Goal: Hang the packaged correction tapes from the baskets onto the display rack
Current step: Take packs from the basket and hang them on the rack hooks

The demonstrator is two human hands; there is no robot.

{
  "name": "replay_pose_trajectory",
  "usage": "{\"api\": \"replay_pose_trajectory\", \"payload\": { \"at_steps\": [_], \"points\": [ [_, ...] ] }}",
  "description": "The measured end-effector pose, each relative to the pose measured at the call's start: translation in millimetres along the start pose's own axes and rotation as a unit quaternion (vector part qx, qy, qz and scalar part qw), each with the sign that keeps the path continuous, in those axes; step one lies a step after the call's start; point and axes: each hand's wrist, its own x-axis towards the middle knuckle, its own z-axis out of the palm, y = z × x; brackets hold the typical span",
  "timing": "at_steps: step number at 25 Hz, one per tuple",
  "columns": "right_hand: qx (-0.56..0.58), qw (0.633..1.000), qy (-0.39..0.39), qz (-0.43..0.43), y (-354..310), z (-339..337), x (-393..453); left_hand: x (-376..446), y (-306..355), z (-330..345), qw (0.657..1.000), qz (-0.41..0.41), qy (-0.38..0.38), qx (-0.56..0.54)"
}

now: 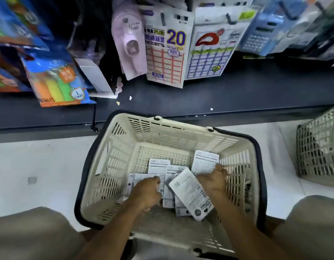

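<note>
View from my head, looking down into a cream basket (125, 147) with a dark handle, standing on the pale floor against the front edge of the dark base shelf (237, 94). On the basket's bottom lie several white packaged correction tapes (158, 166), printed backs up, overlapping toward its near side. My left hand (146, 192) reaches into the basket with fingers curled down onto the packs at the left of the pile; whether it grips 1 I cannot tell. My right hand (214, 180) is closed on packs near the right wall: a tilted pack (190, 194) runs out below it and another pack (204, 162) stands above its fingers. A 2nd basket (318, 147) sits at the floor's right edge, contents unreadable. Above the shelf hang a pink packaged correction tape (128, 44) and label-sticker packs (168, 53).
</note>
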Motion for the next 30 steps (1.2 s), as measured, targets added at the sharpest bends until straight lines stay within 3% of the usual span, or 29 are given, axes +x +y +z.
{"api": "replay_pose_trajectory", "payload": {
  "at_steps": [3, 6, 11, 14, 17, 20, 22, 25, 28, 30],
  "points": [
    [0.091, 0.994, -0.062, 0.007, 4.3, 11.0, 3.9, 30.9, 8.2, -5.0, 0.995, -0.05, 0.081, -0.018],
    [0.053, 0.991, -0.126, 0.002, 5.2, 20.4, 5.0, 50.0, -5.2, -4.9, 0.991, -0.107, 0.054, -0.054],
    [0.089, 0.972, -0.216, 0.02, 7.3, 17.5, 10.6, 62.7, -17.6, -5.5, 0.994, -0.077, -0.001, -0.072],
    [0.077, 0.961, -0.257, 0.07, 8.5, 14.2, 9.5, 63.9, -7.7, 0.6, 0.994, -0.101, -0.028, -0.039],
    [0.186, 0.898, -0.377, 0.128, 22.9, 1.7, 11.8, 63.6, 3.7, 22.3, 0.995, -0.064, 0.059, -0.042],
    [0.115, 0.882, -0.454, 0.055, 31.1, -14.1, 6.4, 67.6, 8.8, 25.8, 0.994, -0.039, 0.059, -0.087],
    [0.057, 0.904, -0.422, 0.038, 31.8, -13.4, 1.5, 70.3, 9.8, 20.6, 0.992, -0.041, 0.008, -0.119],
    [0.059, 0.92, -0.384, 0.047, 30.8, -7.1, -2.9, 73.4, 4.5, 17.3, 0.98, -0.039, -0.065, -0.184],
    [0.113, 0.919, -0.376, 0.043, 30.4, 6.7, -8.7, 66.4, 0.9, 33.9, 0.927, -0.015, -0.185, -0.326],
    [0.187, 0.917, -0.349, 0.04, 25.1, 19.4, -16.1, 59.2, 3.4, 49.6, 0.909, -0.002, -0.167, -0.382]
  ]
}}
